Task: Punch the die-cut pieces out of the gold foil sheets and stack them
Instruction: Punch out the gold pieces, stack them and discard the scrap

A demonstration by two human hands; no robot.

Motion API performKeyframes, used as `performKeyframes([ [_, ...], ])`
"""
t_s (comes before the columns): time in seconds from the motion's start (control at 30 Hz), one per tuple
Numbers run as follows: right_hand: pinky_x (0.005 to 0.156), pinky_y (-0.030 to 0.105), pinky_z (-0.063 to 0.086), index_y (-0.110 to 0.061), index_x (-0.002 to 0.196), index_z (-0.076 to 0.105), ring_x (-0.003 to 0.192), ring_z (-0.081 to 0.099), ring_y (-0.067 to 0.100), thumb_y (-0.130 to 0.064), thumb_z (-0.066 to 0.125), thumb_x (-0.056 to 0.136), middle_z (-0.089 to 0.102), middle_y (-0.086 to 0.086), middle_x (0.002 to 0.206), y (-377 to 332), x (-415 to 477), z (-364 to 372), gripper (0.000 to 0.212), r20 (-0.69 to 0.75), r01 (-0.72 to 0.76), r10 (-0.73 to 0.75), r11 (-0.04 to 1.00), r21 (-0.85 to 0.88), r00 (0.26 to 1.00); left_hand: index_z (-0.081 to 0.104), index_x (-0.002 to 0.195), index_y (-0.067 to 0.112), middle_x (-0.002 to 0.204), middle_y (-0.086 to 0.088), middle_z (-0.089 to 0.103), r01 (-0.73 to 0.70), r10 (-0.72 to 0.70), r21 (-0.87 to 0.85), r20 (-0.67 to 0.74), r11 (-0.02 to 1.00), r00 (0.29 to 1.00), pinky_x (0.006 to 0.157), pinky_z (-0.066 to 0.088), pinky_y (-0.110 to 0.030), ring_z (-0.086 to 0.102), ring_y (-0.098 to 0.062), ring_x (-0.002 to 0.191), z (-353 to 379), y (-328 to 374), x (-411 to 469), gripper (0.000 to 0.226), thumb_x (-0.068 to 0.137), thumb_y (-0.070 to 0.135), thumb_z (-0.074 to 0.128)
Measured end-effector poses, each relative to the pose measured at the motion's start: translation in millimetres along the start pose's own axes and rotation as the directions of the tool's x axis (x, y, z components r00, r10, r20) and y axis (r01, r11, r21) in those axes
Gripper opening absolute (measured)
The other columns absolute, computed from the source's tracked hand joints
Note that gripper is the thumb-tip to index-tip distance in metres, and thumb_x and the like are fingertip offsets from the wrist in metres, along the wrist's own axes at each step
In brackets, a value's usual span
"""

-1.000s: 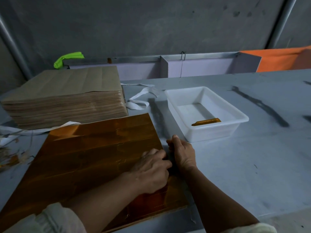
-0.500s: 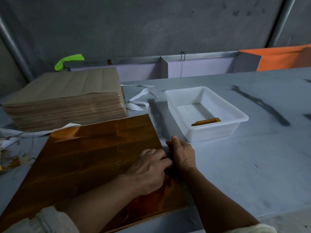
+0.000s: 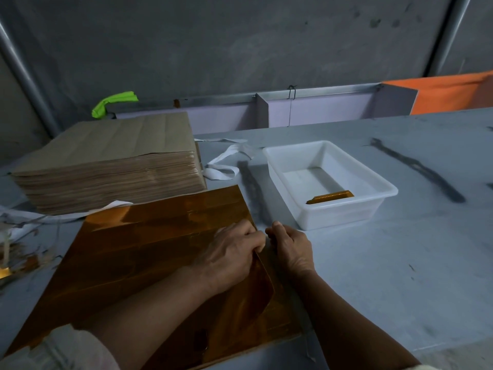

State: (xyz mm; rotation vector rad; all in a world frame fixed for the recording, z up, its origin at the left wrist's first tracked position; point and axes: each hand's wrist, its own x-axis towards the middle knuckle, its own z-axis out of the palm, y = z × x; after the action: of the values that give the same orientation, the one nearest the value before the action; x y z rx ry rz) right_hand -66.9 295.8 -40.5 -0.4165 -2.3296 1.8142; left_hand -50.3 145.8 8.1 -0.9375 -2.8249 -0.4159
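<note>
Left hand (image 3: 234, 252) was seen curled over the right edge of the gold foil sheet (image 3: 149, 249), which was pinched where the top layer bowed upward, clear of the layers beneath. Right hand (image 3: 292, 248) was set against it at the same edge, fingers curled and thumb laid on top; whether a strip was pinched there could not be told.

The sheet was spread on the worktop (image 3: 400, 276) directly before the person, in front of a thick stack of brown paper (image 3: 106, 161). A white tray (image 3: 344, 217) was placed near its far right corner, with one punched gold piece (image 3: 330, 197) laid inside.

From the soft curl at the lifted edge, the foil was judged thin, light and limp, easily creased, and its glossy face probably slippery. Faint die-cut lines could only just be made out across the surface. A hold on the waste margin close to a cut line was judged best, with the neighbouring area pressed flat, so that a piece could be parted without a tear or a fold.
</note>
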Motion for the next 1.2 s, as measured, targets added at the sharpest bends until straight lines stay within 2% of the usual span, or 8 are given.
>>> performKeyframes([
  [0.33,0.081,0.037,0.056,-0.015,0.086,0.066,0.087,0.066,0.022,-0.031,0.049,0.101,0.069,0.006,0.087,-19,4,3,0.027,0.005,0.080,-0.080,0.992,-0.098,0.997,0.059,0.090,0.026,0.096,0.004,0.052,0.027,-0.060,-0.171,-0.194,0.985,0.979,0.073,0.052,-0.035,0.053,-0.011,0.088,-41,-13,-14,0.022,0.092,0.005,0.061],
  [0.43,0.081,0.039,0.059,-0.018,0.092,0.068,0.086,0.067,0.020,-0.033,0.047,0.101,0.069,0.005,0.088,-32,-1,13,0.027,0.052,0.062,-0.064,0.998,0.032,0.997,0.060,0.089,0.024,0.092,0.008,0.051,0.003,-0.053,-0.192,-0.258,0.981,0.965,0.070,0.051,-0.030,0.053,-0.006,0.084,-42,-15,-18,0.024,0.088,0.001,0.064],
  [0.57,0.057,0.028,0.055,-0.012,0.101,0.069,0.071,0.071,0.018,-0.040,0.047,0.100,0.072,0.006,0.084,-43,-11,24,0.036,0.201,-0.146,0.087,0.944,0.297,0.976,0.061,0.088,0.020,0.089,0.006,0.053,-0.046,-0.020,-0.196,-0.322,0.979,0.946,0.065,0.050,-0.034,0.054,-0.009,0.079,-41,-13,-22,0.022,0.084,-0.001,0.065],
  [0.67,0.072,0.037,0.054,-0.006,0.114,0.067,0.092,0.070,0.027,-0.053,0.039,0.100,0.073,0.009,0.094,-42,-19,28,0.057,0.384,-0.321,0.175,0.876,0.359,0.907,0.063,0.088,0.016,0.090,0.004,0.055,-0.085,0.006,-0.214,-0.347,0.973,0.938,0.064,0.050,-0.033,0.057,-0.011,0.079,-39,-11,-24,0.022,0.081,-0.005,0.061],
  [0.83,0.089,0.042,0.053,-0.014,0.119,0.068,0.107,0.067,0.027,-0.064,0.031,0.099,0.073,0.012,0.111,-36,-21,28,0.065,0.468,-0.348,0.185,0.892,0.290,0.864,0.063,0.091,0.017,0.090,0.005,0.054,-0.072,-0.019,-0.237,-0.360,0.969,0.933,0.060,0.047,-0.023,0.055,-0.007,0.077,-30,-8,-28,0.021,0.085,-0.003,0.059],
  [0.97,0.105,0.053,0.045,-0.011,0.128,0.062,0.122,0.060,0.032,-0.066,0.033,0.097,0.065,0.019,0.127,-38,-18,29,0.070,0.521,-0.347,0.142,0.882,0.320,0.841,0.063,0.092,0.014,0.091,0.003,0.057,-0.067,-0.036,-0.260,-0.372,0.963,0.927,0.066,0.049,-0.027,0.056,-0.008,0.082,-26,-8,-28,0.019,0.085,-0.003,0.059],
  [1.1,0.074,0.037,0.056,-0.023,0.084,0.075,0.084,0.073,0.017,-0.056,0.033,0.102,0.074,0.008,0.089,-40,-12,30,0.056,0.534,-0.315,0.093,0.886,0.341,0.840,0.061,0.087,0.014,0.089,0.005,0.056,-0.104,-0.014,-0.262,-0.411,0.960,0.911,0.067,0.050,-0.027,0.056,-0.008,0.083,-32,-5,-21,0.014,0.083,0.002,0.057],
  [1.2,0.053,0.024,0.055,-0.019,0.095,0.071,0.069,0.074,0.012,-0.045,0.039,0.104,0.076,0.002,0.078,-38,-9,37,0.042,0.488,-0.314,0.133,0.897,0.310,0.863,0.061,0.081,0.010,0.083,0.002,0.056,-0.126,-0.007,-0.262,-0.453,0.957,0.891,0.065,0.048,-0.025,0.053,-0.003,0.078,-40,-8,-16,0.012,0.077,-0.001,0.056],
])
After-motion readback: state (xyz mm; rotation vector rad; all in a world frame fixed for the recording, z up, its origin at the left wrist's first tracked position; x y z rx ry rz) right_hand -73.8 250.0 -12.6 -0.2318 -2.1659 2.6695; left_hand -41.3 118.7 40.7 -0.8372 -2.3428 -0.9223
